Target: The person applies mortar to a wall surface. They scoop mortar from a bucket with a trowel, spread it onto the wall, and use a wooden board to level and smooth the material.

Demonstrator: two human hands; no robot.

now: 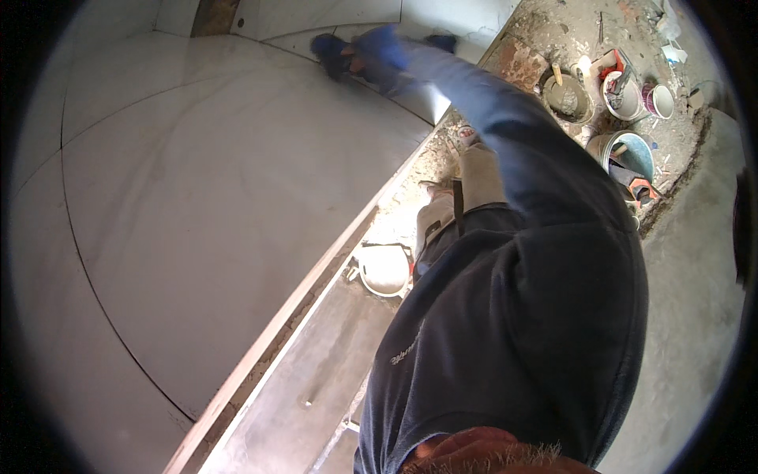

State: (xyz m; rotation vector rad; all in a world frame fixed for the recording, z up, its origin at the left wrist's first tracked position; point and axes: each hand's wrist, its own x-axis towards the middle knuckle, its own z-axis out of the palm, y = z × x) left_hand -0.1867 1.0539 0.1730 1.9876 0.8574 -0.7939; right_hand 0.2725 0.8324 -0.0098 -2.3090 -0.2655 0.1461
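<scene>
My right arm, in a dark sleeve, reaches far across to the top of the view. At its end my right hand, in a blue glove, is low over the pale slab by the foot of the wall. Motion smears it, but its fingers look closed. Against the fingers lies a dark blue, soft-looking lump; whether it is a cloth, a sponge or something else cannot be made out. Under the hand, a dark joint line runs across the large pale grey slabs. My left hand is not in view.
A raised slab edge runs diagonally beside my legs. On the rough, debris-strewn floor at the right stand a bucket of grey mix, a white bucket with tools, a small tub and a bucket. A white bucket stands near my feet.
</scene>
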